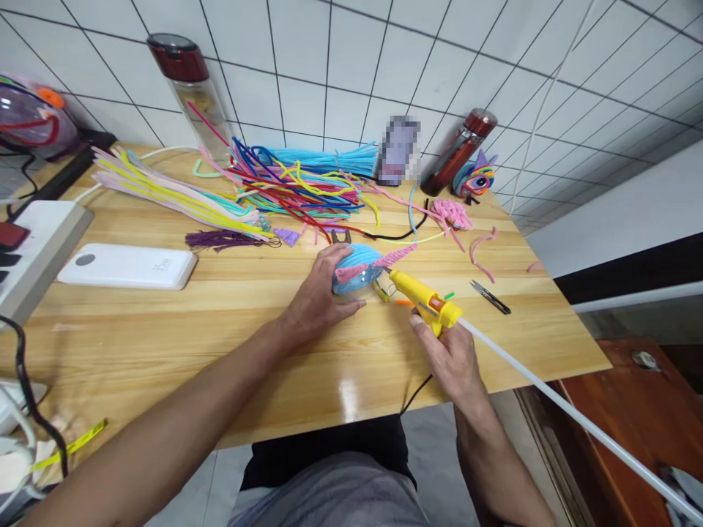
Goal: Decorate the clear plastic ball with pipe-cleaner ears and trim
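My left hand [321, 293] is wrapped round a rounded craft piece [359, 260] covered in blue pipe cleaners, with pink strips along its side and a pink fin-like part [398, 255] sticking out to the right. In my right hand [453, 355] is a yellow hot glue gun [422, 296], gripped by its handle. Its nozzle points at the base of the pink part; whether it touches cannot be made out. A long white glue stick [549, 391] runs out of its back. Small bits and a yellow piece lie between the craft piece and the gun.
Bundles of coloured pipe cleaners [307, 183] lie along the back. Behind them stand a clear bottle [201, 102], a phone [398, 150] and a red flask [461, 150]. Thread snips [491, 297] lie right, a white power bank [127, 266] and power strip [41, 249] left.
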`<action>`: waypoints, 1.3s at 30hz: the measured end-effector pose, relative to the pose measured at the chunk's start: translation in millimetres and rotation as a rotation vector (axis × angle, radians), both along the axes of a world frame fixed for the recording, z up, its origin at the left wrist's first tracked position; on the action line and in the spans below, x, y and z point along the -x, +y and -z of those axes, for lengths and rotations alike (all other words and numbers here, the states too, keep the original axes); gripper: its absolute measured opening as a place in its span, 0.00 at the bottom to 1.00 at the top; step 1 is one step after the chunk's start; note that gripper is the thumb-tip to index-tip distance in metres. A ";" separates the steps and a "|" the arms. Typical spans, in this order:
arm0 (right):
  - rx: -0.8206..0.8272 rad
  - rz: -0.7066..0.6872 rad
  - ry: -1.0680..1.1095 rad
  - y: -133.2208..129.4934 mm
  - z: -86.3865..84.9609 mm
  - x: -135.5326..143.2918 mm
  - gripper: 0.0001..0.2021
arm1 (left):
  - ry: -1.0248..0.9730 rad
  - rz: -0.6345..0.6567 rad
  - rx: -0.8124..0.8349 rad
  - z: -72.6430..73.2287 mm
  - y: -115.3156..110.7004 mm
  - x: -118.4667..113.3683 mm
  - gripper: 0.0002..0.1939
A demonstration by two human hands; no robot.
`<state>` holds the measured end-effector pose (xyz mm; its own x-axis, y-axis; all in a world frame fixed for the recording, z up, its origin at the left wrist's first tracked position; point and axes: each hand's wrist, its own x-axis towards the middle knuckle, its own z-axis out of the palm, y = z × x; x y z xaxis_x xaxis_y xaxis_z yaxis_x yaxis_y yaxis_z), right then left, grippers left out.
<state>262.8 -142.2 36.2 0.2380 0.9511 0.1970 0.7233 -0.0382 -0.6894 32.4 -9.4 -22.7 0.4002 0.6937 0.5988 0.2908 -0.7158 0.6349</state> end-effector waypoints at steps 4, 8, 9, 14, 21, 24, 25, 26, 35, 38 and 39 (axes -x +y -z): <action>-0.029 -0.030 0.036 1.9 -3.8 3.9 0.14 | -0.004 0.005 -0.011 -0.5 -0.1 -0.2 0.49; -0.042 -0.058 0.056 3.9 -6.6 7.4 0.12 | -0.013 0.016 -0.013 -1.3 -0.1 -0.2 0.49; -0.037 -0.052 0.054 4.0 -6.4 7.3 0.13 | -0.010 0.014 -0.009 -1.5 -0.1 -0.3 0.49; -0.002 -0.004 0.039 2.6 -2.4 2.5 0.16 | -0.004 0.007 0.005 -1.8 -0.7 -0.6 0.48; 0.034 0.011 0.054 2.6 -0.1 0.3 0.17 | -0.005 0.007 0.017 -1.2 -1.4 0.6 0.48; 0.014 -0.007 0.071 3.3 -0.3 1.0 0.16 | 0.014 -0.001 0.025 -0.5 -0.9 1.9 0.48; 0.008 -0.009 0.077 3.4 -0.2 1.2 0.16 | 0.021 -0.008 0.028 -0.2 -0.7 2.2 0.48; 0.006 -0.012 0.081 3.5 0.1 1.2 0.16 | 0.027 -0.014 0.031 0.0 -0.5 2.5 0.49; -0.014 0.000 0.079 5.2 8.6 -0.8 0.18 | -0.010 0.003 -0.008 -1.4 -0.3 1.7 0.49; -0.013 0.005 0.077 5.9 10.0 -1.2 0.18 | -0.011 -0.003 -0.011 -2.3 -0.3 1.7 0.49; -0.013 0.005 0.076 6.1 9.9 -1.1 0.18 | -0.009 -0.007 -0.008 -2.5 -0.4 1.7 0.49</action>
<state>264.0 -136.1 26.3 0.2576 0.9472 0.1909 0.6685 -0.0321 -0.7430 30.7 -9.9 -20.2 0.3905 0.6917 0.6076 0.2901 -0.7188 0.6318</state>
